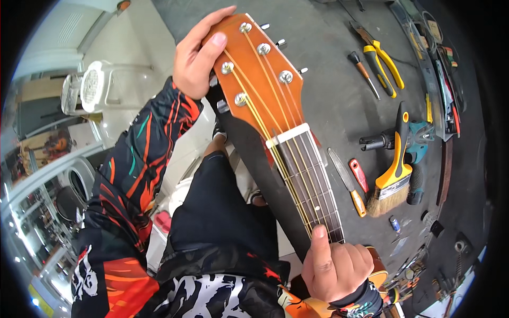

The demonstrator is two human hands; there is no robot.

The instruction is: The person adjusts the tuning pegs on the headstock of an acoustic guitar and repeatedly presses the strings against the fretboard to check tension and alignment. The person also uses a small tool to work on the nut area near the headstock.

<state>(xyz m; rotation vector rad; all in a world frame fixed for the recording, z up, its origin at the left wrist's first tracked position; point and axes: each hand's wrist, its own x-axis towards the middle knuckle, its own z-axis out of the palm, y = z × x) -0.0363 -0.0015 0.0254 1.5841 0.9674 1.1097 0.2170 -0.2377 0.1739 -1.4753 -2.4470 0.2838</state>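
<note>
An acoustic guitar lies tilted across the edge of a dark bench, its orange-brown headstock (265,87) toward the far side. My left hand (197,59) is closed round the left edge of the headstock, thumb on its face; the underside fingers are hidden. Silver tuning posts (264,49) carry the strings (253,95), which pass over a white nut (288,134) onto the dark fretboard (310,183). Lower down, my right hand (336,270) is curled over the neck, one digit straight along the strings. That hand covers the lower fretboard, and part of the guitar body (378,267) shows beyond it.
On the bench (339,106) right of the neck lie yellow-black pliers (383,66), a screwdriver (365,75), a paintbrush (393,177), a teal power tool (419,140), a wooden-handled blade (347,180) and a red-handled tool (358,175). A white stool (95,87) stands on the floor at left.
</note>
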